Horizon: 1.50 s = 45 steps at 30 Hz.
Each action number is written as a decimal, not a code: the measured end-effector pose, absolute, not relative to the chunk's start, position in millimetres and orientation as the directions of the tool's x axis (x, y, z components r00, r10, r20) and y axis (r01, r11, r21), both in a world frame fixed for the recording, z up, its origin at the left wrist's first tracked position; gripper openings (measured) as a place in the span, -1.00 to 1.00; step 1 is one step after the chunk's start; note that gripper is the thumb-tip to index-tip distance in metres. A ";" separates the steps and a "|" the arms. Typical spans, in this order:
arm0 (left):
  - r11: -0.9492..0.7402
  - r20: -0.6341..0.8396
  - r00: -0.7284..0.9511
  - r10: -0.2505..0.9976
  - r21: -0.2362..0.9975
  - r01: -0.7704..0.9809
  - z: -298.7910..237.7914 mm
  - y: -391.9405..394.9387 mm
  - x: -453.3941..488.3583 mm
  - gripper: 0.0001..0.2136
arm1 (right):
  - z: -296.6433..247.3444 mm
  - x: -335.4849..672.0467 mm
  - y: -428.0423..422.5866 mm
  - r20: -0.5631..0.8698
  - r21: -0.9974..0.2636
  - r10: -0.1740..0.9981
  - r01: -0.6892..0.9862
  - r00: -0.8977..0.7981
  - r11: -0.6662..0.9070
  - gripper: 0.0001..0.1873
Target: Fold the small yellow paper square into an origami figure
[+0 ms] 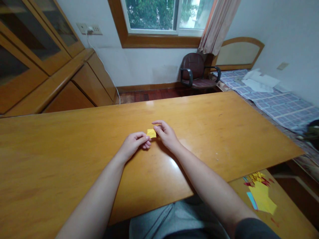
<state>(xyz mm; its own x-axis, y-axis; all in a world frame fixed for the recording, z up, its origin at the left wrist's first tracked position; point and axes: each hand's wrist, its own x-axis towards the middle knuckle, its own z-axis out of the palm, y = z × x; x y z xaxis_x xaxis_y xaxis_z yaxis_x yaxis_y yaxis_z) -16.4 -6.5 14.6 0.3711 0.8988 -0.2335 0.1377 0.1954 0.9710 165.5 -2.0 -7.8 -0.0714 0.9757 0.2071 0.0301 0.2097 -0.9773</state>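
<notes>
A small piece of yellow paper (pixel 151 133) is held up just above the wooden table (pixel 82 146), in the middle of the head view. My left hand (pixel 136 143) pinches its lower left side between thumb and fingers. At the paper's right edge is my right hand (pixel 166 133), its thumb and a finger closed on that edge while the index finger stretches out above. Creases show on the paper's surface. My fingertips cover its left and right edges.
Below the table's right front edge, a lower surface (pixel 291 205) carries yellow paper sheets (pixel 263 197), a blue strip (pixel 252 200) and a heap of yellow and red scraps (pixel 258 178). Beyond the table stand a chair (pixel 193 68), a bed (pixel 274 99) and a cabinet (pixel 82 83).
</notes>
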 end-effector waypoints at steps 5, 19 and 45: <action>0.200 -0.226 0.353 0.908 0.974 0.109 13.5 -6.4 -16.9 -0.72 | -6.6 164.3 -1.5 0.174 -0.983 0.979 -0.083 -0.107 0.165 -0.65; 0.212 -0.238 0.383 0.893 0.971 0.109 15.6 -6.9 -14.9 -0.73 | 0.0 163.3 -3.5 0.114 -0.980 0.986 -0.179 -0.125 0.091 -0.64; 0.195 -0.227 0.333 0.915 0.972 0.128 14.2 -7.5 -12.9 -0.68 | -0.7 164.1 -6.8 0.178 -0.981 0.971 -0.103 -0.160 0.163 -0.70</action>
